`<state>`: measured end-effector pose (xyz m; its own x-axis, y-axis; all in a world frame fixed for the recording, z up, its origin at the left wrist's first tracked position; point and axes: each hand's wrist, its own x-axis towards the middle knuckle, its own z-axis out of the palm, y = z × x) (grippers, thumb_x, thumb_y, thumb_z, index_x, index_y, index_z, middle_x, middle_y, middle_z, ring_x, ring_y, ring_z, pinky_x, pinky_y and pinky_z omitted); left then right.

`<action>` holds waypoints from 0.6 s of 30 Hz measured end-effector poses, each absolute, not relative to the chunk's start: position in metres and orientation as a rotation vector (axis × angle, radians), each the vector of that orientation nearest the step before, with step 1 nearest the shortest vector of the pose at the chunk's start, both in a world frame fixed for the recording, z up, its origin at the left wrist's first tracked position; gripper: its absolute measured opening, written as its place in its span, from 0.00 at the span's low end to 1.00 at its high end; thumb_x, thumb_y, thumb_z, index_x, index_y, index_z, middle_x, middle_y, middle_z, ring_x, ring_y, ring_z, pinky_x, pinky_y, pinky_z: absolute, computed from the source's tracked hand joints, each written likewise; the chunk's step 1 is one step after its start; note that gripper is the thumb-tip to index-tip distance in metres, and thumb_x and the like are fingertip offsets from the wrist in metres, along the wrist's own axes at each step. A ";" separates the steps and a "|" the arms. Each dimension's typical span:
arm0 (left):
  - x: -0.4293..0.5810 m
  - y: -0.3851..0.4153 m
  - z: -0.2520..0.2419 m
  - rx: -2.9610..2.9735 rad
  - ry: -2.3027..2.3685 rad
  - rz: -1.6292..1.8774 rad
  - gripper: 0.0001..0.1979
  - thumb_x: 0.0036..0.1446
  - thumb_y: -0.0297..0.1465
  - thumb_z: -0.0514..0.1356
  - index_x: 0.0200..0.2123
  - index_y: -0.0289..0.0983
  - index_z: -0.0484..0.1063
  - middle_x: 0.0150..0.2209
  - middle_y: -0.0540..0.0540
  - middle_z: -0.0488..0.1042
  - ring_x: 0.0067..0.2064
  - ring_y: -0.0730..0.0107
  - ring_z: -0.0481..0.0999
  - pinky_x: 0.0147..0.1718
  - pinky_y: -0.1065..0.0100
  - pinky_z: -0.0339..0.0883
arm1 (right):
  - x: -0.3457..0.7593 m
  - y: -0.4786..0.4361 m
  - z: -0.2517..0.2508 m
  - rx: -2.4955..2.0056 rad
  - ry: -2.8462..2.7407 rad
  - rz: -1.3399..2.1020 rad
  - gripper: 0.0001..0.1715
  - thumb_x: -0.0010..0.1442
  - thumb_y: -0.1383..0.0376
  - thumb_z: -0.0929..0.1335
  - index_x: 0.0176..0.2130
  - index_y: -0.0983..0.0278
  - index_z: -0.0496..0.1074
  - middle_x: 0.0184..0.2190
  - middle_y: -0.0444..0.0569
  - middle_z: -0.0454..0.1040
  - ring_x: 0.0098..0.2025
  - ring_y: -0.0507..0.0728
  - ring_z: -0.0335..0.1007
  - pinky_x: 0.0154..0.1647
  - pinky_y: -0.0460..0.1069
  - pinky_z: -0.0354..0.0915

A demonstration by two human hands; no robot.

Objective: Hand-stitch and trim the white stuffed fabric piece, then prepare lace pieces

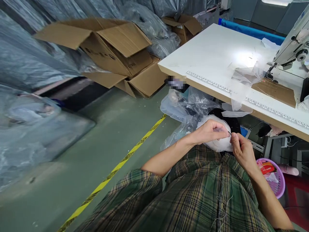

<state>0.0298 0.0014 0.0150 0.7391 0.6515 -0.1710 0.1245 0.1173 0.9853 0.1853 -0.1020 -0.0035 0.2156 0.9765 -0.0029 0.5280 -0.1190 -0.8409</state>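
Observation:
Both hands are close together over my lap, just in front of the table edge. My left hand (214,131) is closed, with thumb and fingertips pinched together. My right hand (243,149) is closed too, its thumb pressed against the bent fingers. A thin dark piece (229,132) shows between the two sets of fingertips; it is too small to name, and its end goes into the right-hand pinch. Whatever the left fingertips hold is hidden. Below and behind the hands lies a white, rounded, thin-looking bundle (220,145) on my lap, touching or nearly touching them.
A white table (205,48) with a printed ruler edge carries a sewing machine (289,48), sheer white scraps (248,74) and a brown cardboard piece (275,91). Cardboard boxes (116,54) and plastic-wrapped bundles (29,135) stand left. A purple basket (281,185) sits right; yellow tape (116,169) crosses the floor.

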 end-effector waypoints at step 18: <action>0.005 -0.018 -0.007 1.767 0.557 0.235 0.27 0.50 0.37 0.72 0.49 0.39 0.63 0.26 0.58 0.71 0.29 0.73 0.72 0.33 0.71 0.62 | 0.196 -0.106 -0.010 -1.535 -1.041 1.309 0.31 0.49 0.39 0.73 0.28 0.64 0.72 0.22 0.42 0.65 0.23 0.50 0.56 0.23 0.46 0.55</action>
<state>0.0050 -0.0181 -0.0070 0.8646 0.4851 -0.1312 0.2444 -0.1779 0.9532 0.1960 -0.1058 -0.0105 0.1078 0.9508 -0.2905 0.0682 -0.2986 -0.9519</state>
